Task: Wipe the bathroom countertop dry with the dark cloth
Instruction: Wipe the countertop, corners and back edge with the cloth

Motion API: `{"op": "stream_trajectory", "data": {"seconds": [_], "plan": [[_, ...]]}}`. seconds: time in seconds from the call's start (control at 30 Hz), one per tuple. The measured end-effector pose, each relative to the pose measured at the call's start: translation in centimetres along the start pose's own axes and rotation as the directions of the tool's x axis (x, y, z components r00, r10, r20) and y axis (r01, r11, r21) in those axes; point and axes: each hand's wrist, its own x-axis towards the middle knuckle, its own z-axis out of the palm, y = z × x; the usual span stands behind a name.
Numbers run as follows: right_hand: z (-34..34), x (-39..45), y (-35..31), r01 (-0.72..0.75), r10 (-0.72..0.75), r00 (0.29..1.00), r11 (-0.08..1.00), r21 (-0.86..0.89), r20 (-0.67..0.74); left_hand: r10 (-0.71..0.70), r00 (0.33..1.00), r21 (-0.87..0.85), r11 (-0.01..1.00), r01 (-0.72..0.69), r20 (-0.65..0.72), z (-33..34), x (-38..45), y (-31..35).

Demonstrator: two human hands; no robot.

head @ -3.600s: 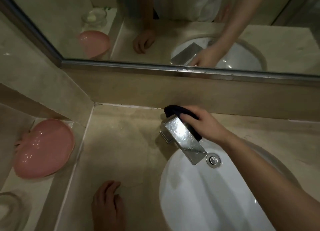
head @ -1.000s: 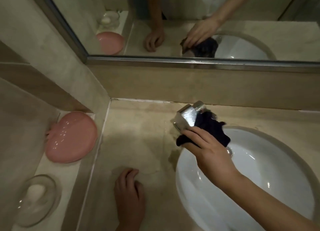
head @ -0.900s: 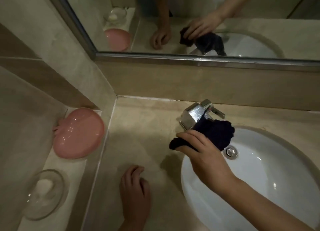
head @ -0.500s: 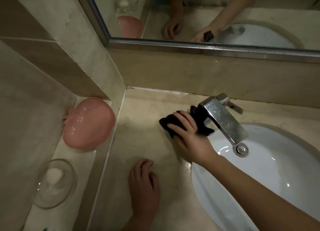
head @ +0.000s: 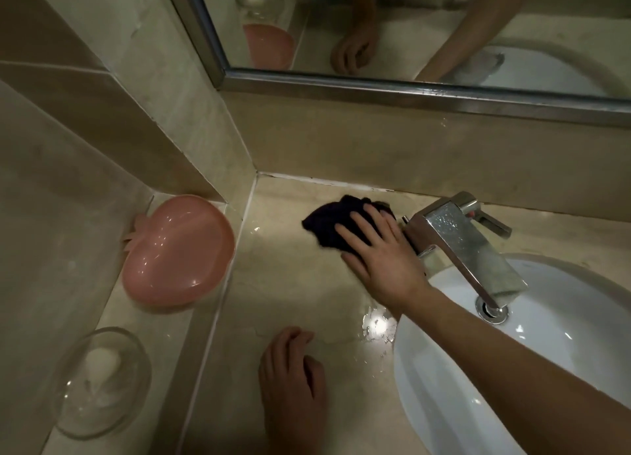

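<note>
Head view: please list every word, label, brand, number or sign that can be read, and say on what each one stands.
None: no text can be read in this view.
The tap, the pink dish, the glass dish, the cloth and the basin show no lettering, logo or number.

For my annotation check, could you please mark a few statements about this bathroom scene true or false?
The right hand presses the dark cloth onto the countertop left of the faucet. True.
The left hand holds a second cloth. False: it rests bare on the countertop.
Water glistens on the countertop beside the sink basin. True.
The pink dish lies in the sink basin. False: it sits on the ledge left of the countertop.
</note>
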Motion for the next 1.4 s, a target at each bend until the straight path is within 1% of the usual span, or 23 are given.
{"op": "stream_trajectory", "data": {"seconds": [0.07, 0.17, 0.23, 0.27, 0.3, 0.37, 0.43, 0.53, 0.57, 0.6, 0.67, 0.7, 0.77, 0.87, 0.97, 1.0, 1.07, 1.1, 1.17, 1.2, 1.27, 1.33, 1.4], "plan": [[0.3, 2.5, -0.1, -0.07, 0.069, 0.998, 0.994, 0.084, 0.01, -0.006, 1.0, -0.007, 1.0, 0.006, -0.029, 0.2, 0.0, 0.1], [0.7, 5.0, -1.2, -0.242, 0.245, 0.969, 0.95, 0.197, 0.008, 0.004, 1.0, 0.003, 1.0, -0.004, -0.022, 0.3, 0.3, 0.2], [0.7, 4.1, -2.7, -0.278, 0.288, 0.958, 0.927, 0.252, -0.002, 0.0, 1.0, 0.023, 1.0, 0.0, 0.0, 0.2, 0.2, 0.2], [0.6, 2.9, -3.7, -0.246, 0.26, 0.965, 0.929, 0.276, -0.017, -0.004, 1.0, 0.023, 1.0, 0.004, 0.004, 0.1, 0.2, 0.2], [0.6, 1.2, -4.8, -0.181, 0.197, 0.98, 0.937, 0.297, -0.025, -0.01, 1.0, 0.019, 1.0, 0.009, 0.007, 0.0, 0.1, 0.2], [0.6, -2.0, -6.5, -0.018, 0.017, 1.0, 0.947, 0.321, 0.007, -0.008, 1.0, 0.012, 1.0, 0.008, 0.008, -0.1, 0.2, 0.3], [0.9, -3.0, -6.8, 0.096, -0.108, 0.994, 0.95, 0.296, 0.027, -0.004, 1.0, 0.012, 1.0, 0.004, 0.011, 0.0, 0.4, 0.1], [0.8, 0.9, -6.3, 0.159, -0.165, 0.985, 0.981, 0.111, 0.046, -0.003, 1.0, 0.026, 1.0, 0.003, -0.008, 0.2, 0.6, 0.0], [0.4, 2.7, -6.2, 0.168, -0.175, 0.981, 0.982, 0.083, 0.084, 0.001, 1.0, 0.038, 0.999, 0.0, -0.025, 0.4, 0.6, -0.1], [-0.3, 4.6, -6.2, 0.166, -0.177, 0.972, 0.983, 0.08, 0.157, 0.007, 0.999, 0.048, 0.999, -0.004, -0.043, 0.5, 0.6, -0.1], [-2.3, 8.2, -6.1, 0.151, -0.161, 0.93, 0.987, 0.055, 0.331, 0.022, 0.997, 0.054, 0.998, -0.019, -0.068, 0.8, 0.6, -0.3], [-3.4, 9.6, -5.8, 0.163, -0.156, 0.91, 0.987, 0.016, 0.383, 0.031, 0.997, 0.053, 0.998, -0.027, -0.075, 0.9, 0.6, -0.4], [-5.1, 11.7, -4.8, 0.243, -0.195, 0.872, 0.969, -0.052, 0.449, 0.05, 0.995, 0.052, 0.998, -0.045, -0.082, 1.0, 0.7, -0.6], [-7.1, 12.3, -1.4, 0.363, -0.282, 0.773, 0.931, -0.031, 0.569, 0.055, 0.996, 0.025, 0.998, -0.053, -0.075, 0.9, 0.8, -0.4], [-9.7, 12.0, 2.8, 0.365, -0.25, 0.68, 0.931, -0.023, 0.689, 0.063, 0.995, 0.038, 0.997, -0.061, -0.076, 1.1, 1.0, -0.5], [-10.5, 11.7, 3.7, 0.331, -0.205, 0.645, 0.943, -0.027, 0.736, 0.064, 0.994, 0.041, 0.997, -0.061, -0.084, 1.1, 1.1, -0.6], [-12.1, 11.1, 4.4, 0.197, -0.073, 0.563, 0.979, -0.048, 0.823, 0.071, 0.992, 0.049, 0.997, -0.066, -0.107, 1.2, 1.1, -0.8], [-12.8, 10.8, 4.7, 0.097, -0.005, 0.535, 0.994, -0.056, 0.845, 0.076, 0.99, 0.052, 0.996, -0.07, -0.118, 1.3, 1.1, -0.9], [-13.7, 10.0, 5.4, -0.15, 0.079, 0.516, 0.989, -0.001, 0.853, 0.082, 0.986, 0.057, 0.996, -0.074, -0.144, 1.4, 1.2, -0.9], [-14.0, 9.5, 6.1, -0.278, 0.083, 0.508, 0.958, 0.072, 0.857, 0.077, 0.984, 0.058, 0.996, -0.068, -0.158, 1.5, 1.2, -0.8], [-14.4, 8.4, 7.9, -0.495, 0.063, 0.483, 0.842, 0.213, 0.874, 0.056, 0.984, 0.055, 0.997, -0.047, -0.172, 1.8, 1.3, -0.8], [-14.7, 7.2, 9.9, -0.61, 0.087, 0.472, 0.751, 0.253, 0.877, 0.044, 0.986, 0.052, 0.998, -0.036, -0.161, 1.9, 1.5, -0.7], [-14.8, 6.2, 11.5, -0.667, 0.117, 0.493, 0.687, 0.287, 0.862, 0.049, 0.988, 0.036, 0.998, -0.045, -0.145, 1.8, 1.7, -0.7]]}}
